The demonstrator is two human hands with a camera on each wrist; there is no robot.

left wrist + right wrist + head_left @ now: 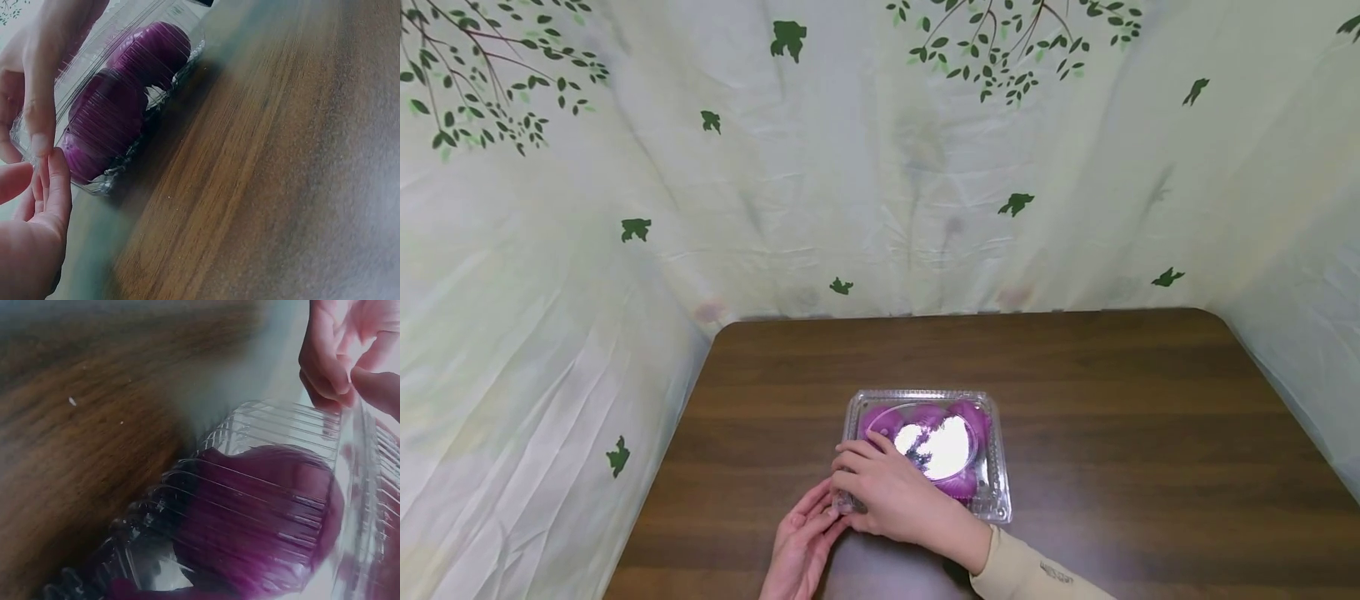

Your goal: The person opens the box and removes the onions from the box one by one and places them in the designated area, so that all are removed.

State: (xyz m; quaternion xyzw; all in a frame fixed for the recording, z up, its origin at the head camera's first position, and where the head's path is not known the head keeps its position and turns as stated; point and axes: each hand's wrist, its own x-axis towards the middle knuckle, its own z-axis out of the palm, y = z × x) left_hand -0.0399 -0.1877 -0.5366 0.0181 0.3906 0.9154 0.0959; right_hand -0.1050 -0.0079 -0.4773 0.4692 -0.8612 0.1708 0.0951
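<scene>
A clear plastic clamshell box (1001, 475) with a ribbed wall stands on the table, its lid down over the base. Inside it lie several glossy purple round pieces (106, 112), seen through the plastic. My right hand (891, 493) reaches across the lid from the right, its fingers curled over the left edge and its thumb at the near-left corner. Below that same corner is my left hand (805, 537), palm turned up, pinching the rim between thumb and fingertips. In the right wrist view the left hand's fingers (325, 356) meet at the box's corner.
The dark brown wooden table (1135, 400) extends around the box on all sides. Behind it and along both sides hangs a pale curtain (850, 192) printed with green leaves and birds. Tiny white specks lie on the wood in the right wrist view.
</scene>
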